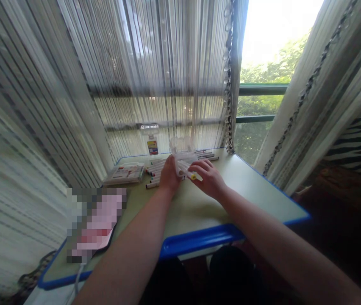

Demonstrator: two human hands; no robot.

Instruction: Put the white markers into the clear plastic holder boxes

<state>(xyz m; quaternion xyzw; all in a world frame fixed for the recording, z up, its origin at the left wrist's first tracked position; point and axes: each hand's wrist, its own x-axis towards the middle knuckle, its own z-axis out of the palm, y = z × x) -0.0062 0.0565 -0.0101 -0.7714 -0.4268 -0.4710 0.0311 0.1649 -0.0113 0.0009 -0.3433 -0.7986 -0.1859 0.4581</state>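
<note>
My left hand [169, 176] is closed around the side of a clear plastic case [182, 148], which it holds up over the table. At the case's near end, my right hand [210, 177] has its fingers curled on a white marker [187, 169] with a yellow end. The marker lies partly within the case opening; how deep it reaches, I cannot tell. Several other white markers [153, 185] with dark or coloured ends lie loose on the table, behind and to the left of my hands. The case and my fingers hide some of them.
The pale table [247, 190] has a blue rim and a blue trough [202, 239] at its front. A flat clear pack [125, 173] lies left, near a clear piece with a label [152, 147]. A blurred-out pink item [104, 220] with a cable [79, 275] sits front left. String curtains [155, 63] hang behind.
</note>
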